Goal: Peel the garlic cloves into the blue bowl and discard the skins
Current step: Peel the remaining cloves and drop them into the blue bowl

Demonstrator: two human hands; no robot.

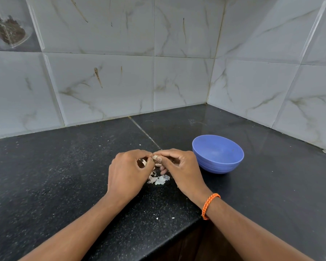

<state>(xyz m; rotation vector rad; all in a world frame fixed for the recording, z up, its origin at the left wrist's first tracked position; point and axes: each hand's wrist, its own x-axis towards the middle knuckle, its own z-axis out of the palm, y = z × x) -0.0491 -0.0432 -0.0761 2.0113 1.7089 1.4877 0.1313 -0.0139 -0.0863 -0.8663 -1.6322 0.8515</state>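
A small garlic clove (155, 157) with papery skin sits between the fingertips of both hands above the black counter. My left hand (128, 171) pinches it from the left, fingers curled. My right hand (179, 166) pinches it from the right and wears an orange thread band at the wrist. A little heap of white garlic skins (159, 179) lies on the counter just below the hands. The blue bowl (217, 154) stands upright to the right of my right hand; what shows of its inside looks bare.
The black granite counter (64, 176) meets tiled walls at the back and right, forming a corner behind the bowl. Its front edge runs diagonally under my forearms. Tiny white flecks (165, 218) of skin dot the surface near the edge.
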